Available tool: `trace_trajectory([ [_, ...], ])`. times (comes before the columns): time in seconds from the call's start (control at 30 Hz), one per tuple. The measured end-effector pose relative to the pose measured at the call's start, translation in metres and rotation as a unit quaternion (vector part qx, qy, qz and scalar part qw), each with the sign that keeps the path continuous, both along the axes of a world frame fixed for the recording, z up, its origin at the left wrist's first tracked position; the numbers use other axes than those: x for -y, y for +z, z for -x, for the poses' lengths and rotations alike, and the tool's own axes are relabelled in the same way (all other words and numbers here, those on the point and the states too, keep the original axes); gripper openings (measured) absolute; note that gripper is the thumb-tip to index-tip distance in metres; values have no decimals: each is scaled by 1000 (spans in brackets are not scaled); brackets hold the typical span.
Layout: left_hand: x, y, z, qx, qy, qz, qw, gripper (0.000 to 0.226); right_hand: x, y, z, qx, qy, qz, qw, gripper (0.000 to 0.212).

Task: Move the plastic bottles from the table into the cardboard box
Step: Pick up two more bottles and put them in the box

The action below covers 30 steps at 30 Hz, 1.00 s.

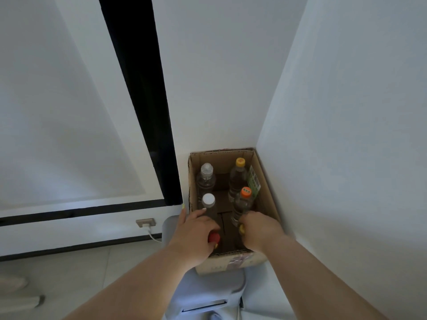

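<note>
Both bare forearms reach forward, left hand [193,234] and right hand [260,230] curled, palms down, side by side.

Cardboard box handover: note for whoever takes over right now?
Left hand: in the cardboard box, closed on the red-capped bottle.
Right hand: in the box, closed on a yellow-capped bottle.
Already standing in the box: clear-capped bottle, white-capped bottle, yellow-capped bottle at the back, orange-capped bottle.
Left: release both. The table is out of view, so the remaining count is unknown.
</note>
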<state>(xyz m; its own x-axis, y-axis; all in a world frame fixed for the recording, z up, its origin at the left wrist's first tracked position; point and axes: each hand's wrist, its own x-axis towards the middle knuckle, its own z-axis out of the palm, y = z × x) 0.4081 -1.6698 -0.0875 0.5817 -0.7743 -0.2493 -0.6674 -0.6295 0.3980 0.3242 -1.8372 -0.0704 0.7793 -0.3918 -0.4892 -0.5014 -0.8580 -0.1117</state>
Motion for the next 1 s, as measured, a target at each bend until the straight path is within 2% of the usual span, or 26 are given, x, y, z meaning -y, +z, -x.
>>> trace_trajectory([
  [0.17,-2,-1,0,-9,0,-5,1000,35,4,-5,1,1,-20,18,1000,30],
  [0.3,-1,0,1,-11,4,-21,1000,37,7,-7,1,-1,-62,19,998,20],
  [0.57,-3,-9,-8,78,-14,-84,993,61,4,-9,3,19,-104,30,994,13],
  [0.73,-2,-7,-9,77,-18,-72,994,61,5,-6,1,-10,-89,58,994,21],
  [1.0,-4,0,-9,34,-13,-24,999,53,9,-11,-2,-53,-65,38,996,29],
])
